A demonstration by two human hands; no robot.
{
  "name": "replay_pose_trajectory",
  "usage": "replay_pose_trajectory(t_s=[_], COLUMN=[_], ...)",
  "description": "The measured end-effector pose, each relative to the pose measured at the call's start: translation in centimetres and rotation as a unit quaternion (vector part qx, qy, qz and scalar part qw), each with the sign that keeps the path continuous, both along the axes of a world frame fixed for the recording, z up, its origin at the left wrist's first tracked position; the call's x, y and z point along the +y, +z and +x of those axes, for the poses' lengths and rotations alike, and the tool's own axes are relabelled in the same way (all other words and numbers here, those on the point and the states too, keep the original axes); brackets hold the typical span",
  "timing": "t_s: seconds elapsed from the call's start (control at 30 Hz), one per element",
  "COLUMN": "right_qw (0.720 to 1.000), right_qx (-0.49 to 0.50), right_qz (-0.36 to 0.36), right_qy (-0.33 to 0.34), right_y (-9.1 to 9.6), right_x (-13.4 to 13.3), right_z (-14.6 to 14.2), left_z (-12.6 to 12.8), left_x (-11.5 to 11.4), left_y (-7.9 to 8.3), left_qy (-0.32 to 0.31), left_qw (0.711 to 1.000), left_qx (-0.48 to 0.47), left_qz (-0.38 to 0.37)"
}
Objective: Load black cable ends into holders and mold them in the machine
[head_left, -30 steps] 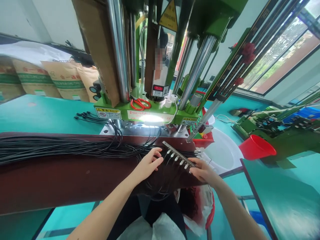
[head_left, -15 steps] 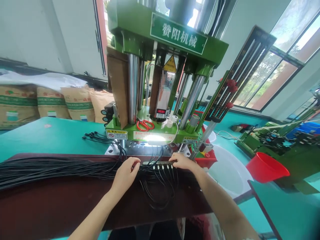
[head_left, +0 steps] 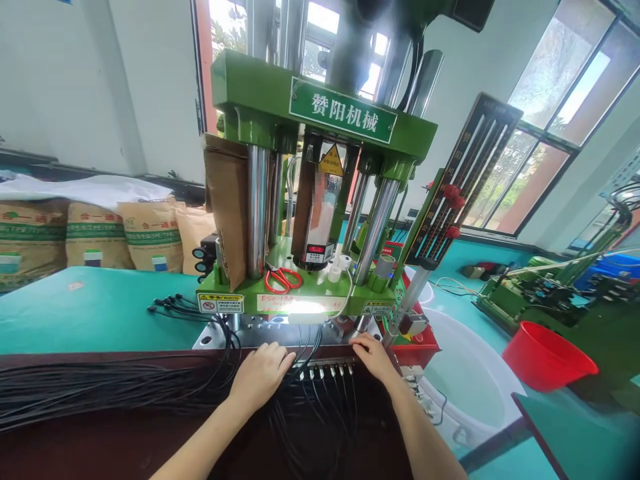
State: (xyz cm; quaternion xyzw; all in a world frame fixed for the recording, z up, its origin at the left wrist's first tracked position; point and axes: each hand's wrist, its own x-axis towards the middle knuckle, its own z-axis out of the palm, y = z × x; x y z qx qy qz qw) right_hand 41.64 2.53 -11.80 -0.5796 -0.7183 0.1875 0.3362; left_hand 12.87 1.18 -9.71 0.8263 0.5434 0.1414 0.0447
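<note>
A metal strip (head_left: 334, 365) lies at the front of the press, with several plug-like connectors (head_left: 313, 375) in a row along it. Thin black cables (head_left: 336, 392) hang from the connectors toward me. My left hand (head_left: 261, 375) rests palm down by the strip's left end, thumb apart and touching the cables there; its fingertips are partly hidden. At the right end is my right hand (head_left: 374, 357), its loosely bent fingers over the edge of the metal press plate (head_left: 250, 330). I see nothing gripped in either hand.
The green press (head_left: 320, 107) stands ahead, with red-handled scissors (head_left: 283, 280) on its ledge. To the left lies a thick bundle of black cables (head_left: 100, 390) on the dark red bench (head_left: 115, 443). A white tub (head_left: 500, 333) and red bucket (head_left: 547, 357) stand right.
The camera has tilted up, so the scene sits lower. My right hand has moved off the strip's end toward the plate edge. My left hand has turned more palm down.
</note>
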Motion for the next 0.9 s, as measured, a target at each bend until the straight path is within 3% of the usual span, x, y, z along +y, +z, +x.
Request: replay_pose_trajectory(t_s=[0.23,0.57,0.73,0.9], right_qw=[1.000,0.999,0.999,0.998], right_qx=[-0.006,-0.034,-0.035,-0.040], right_qz=[0.005,0.000,0.004,0.051], right_qy=[0.005,0.008,0.017,-0.004], right_y=[-0.7,-0.3,1.9,4.9], right_x=[0.3,0.1,1.7,6.8], right_z=[-0.4,-0.4,-1.5,-5.7], left_z=[-0.5,-0.6,-0.5,-0.4], left_x=[-0.1,-0.2,-0.3,-0.3], left_y=[-1.0,-0.7,-0.5,-0.2], left_qy=[0.007,0.007,0.016,0.013], left_qw=[0.999,1.000,0.999,0.999], left_qx=[-0.017,-0.006,-0.009,-0.008], left_qz=[-0.026,-0.024,-0.029,-0.034])
